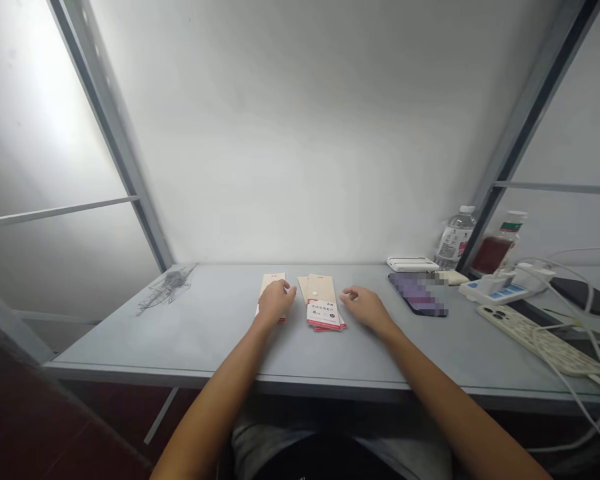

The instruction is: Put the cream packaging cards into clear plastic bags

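Note:
My left hand rests over a flat cream packet with a red lower edge, covering its middle. Its fingers are loosely bent, the thumb a little apart, and no grip on the packet shows. Just right of it lies a small fanned pile of similar packets, their lower part a white label with dark print and red edging. Beside the pile's right side my right hand hovers or rests with thumb and fingers slightly apart, holding nothing.
A purple-screened phone, a white flat box and a water bottle stand to the right. Further right are a jar of red contents, a power strip, a patterned phone case and white cables. Dark scribbles mark the left.

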The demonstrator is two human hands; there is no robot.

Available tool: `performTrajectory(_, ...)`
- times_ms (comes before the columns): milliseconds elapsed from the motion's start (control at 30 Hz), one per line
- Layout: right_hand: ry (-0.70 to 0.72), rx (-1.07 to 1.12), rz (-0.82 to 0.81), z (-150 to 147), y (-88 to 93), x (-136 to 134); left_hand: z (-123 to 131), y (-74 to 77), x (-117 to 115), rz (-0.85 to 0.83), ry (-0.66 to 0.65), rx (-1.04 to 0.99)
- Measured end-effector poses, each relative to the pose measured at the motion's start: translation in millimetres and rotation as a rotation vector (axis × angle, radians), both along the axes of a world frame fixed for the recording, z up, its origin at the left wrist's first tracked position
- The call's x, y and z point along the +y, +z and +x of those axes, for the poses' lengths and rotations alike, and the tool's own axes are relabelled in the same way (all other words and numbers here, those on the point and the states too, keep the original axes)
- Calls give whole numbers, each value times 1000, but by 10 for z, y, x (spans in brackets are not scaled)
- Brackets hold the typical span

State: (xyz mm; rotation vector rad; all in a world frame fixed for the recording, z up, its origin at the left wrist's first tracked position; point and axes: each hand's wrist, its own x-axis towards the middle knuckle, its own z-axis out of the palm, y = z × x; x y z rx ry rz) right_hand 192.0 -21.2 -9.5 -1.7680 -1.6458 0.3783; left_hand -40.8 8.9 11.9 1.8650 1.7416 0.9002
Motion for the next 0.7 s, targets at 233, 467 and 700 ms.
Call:
performTrajectory(233, -344, -363, -131, 216, 34, 2, -307, 89, 127, -182, 214, 406)
performTrajectory(467, -404, -333, -312, 367, 36, 15, -443, 97, 194, -340, 185, 350)
performTrajectory(700, -347, -99, -212, 406, 2, 82, -421, 60, 205, -310, 229, 308)
